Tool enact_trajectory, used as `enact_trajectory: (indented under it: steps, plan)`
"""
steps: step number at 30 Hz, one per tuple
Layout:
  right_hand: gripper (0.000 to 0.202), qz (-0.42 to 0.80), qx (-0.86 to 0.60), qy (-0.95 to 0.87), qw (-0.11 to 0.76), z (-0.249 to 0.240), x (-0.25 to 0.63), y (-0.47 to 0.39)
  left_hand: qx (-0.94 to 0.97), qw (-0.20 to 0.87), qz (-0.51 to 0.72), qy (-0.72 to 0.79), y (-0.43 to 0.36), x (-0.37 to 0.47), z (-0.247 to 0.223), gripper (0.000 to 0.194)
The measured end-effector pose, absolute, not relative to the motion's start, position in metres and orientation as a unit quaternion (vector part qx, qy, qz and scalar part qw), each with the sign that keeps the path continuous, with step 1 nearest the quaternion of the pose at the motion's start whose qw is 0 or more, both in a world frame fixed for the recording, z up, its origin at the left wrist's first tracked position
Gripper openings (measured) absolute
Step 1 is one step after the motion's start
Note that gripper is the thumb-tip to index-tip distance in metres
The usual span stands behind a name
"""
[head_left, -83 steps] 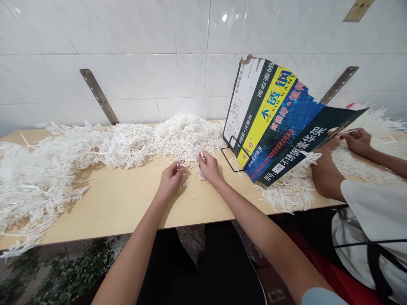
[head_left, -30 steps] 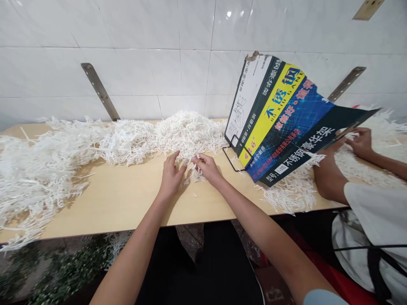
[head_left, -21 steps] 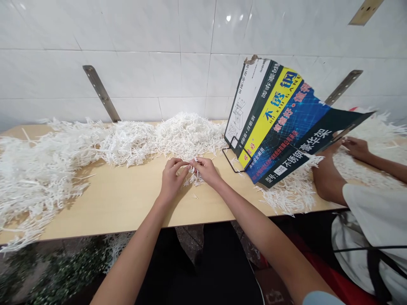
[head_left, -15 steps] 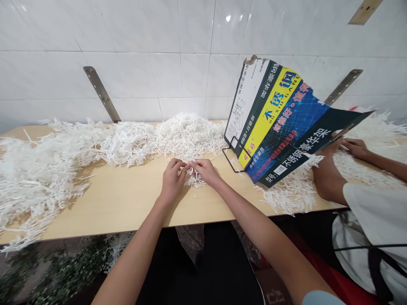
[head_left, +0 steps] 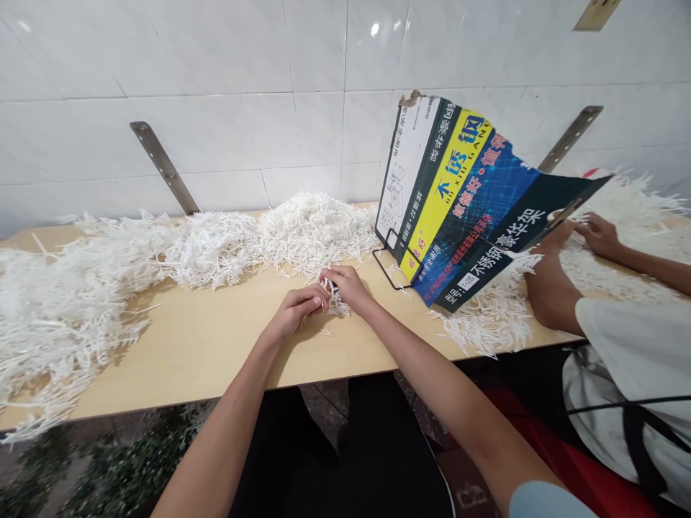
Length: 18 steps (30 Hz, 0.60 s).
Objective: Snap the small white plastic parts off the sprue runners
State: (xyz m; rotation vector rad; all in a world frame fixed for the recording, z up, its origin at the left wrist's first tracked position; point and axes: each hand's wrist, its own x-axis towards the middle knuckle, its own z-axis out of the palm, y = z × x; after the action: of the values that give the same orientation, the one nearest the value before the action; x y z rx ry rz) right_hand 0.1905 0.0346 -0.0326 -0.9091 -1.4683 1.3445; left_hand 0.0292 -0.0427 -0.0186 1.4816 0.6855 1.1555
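Observation:
Over the middle of the table, my right hand [head_left: 348, 288] is closed on a white branched plastic sprig [head_left: 335, 296], whose thin tips stick out below the fingers. My left hand [head_left: 300, 308] touches it from the left, fingers curled and pressed together. What lies inside the left fingers is hidden. Just behind both hands rises a heap of similar white sprigs [head_left: 316, 226]. A small loose bit [head_left: 326, 332] lies on the wooden tabletop [head_left: 216, 345] in front of them.
A printed cardboard sheet [head_left: 458, 194] leans on a black wire stand [head_left: 393, 277] at right. More white sprigs [head_left: 65, 288] spread along the left. Beyond the cardboard, another person's hand [head_left: 597, 234] is among white pieces. Metal brackets [head_left: 165, 169] are on the tiled wall.
My left hand has turned and dropped slightly, its fingers now curled against my right hand instead of pinching at the tips. The camera view has shifted a little.

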Motion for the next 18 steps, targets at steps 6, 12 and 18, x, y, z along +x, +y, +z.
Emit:
enact_trajectory:
  steps: [6,12,18]
  plan:
    - [0.035,0.544,-0.381,-0.607,0.436,-0.029,0.193,0.032,0.602,0.68,0.347,0.236,-0.054,0.024,-0.017,0.022]
    - [0.035,0.535,-0.384,-0.622,0.424,-0.028,0.193,0.031,0.556,0.698,0.363,0.269,-0.056,0.021,-0.019,0.024]
    - [0.037,0.518,-0.376,-0.644,0.418,-0.029,0.192,0.032,0.536,0.625,0.48,0.303,-0.05,0.019,-0.016,0.035]
